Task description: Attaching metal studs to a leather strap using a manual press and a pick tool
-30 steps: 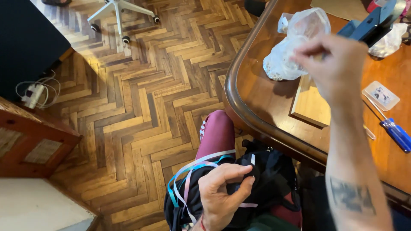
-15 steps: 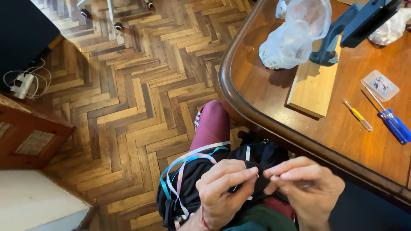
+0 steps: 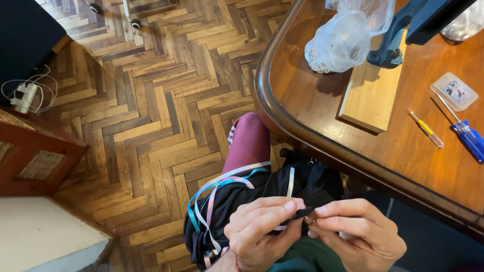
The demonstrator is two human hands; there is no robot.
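Hidden: black garment point(image 3: 302, 189) partly under both hands, cut off below.
Black strap point(image 3: 302, 212): lies left-right, pinched by left hand point(image 3: 262, 226) and right hand point(image 3: 360, 234).

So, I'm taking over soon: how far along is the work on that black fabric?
Done: several ribbons already hang from the black fabric. In hand: left hand and right hand pinch a small dark piece together. Left: cannot tell; screwdrivers lie unused.
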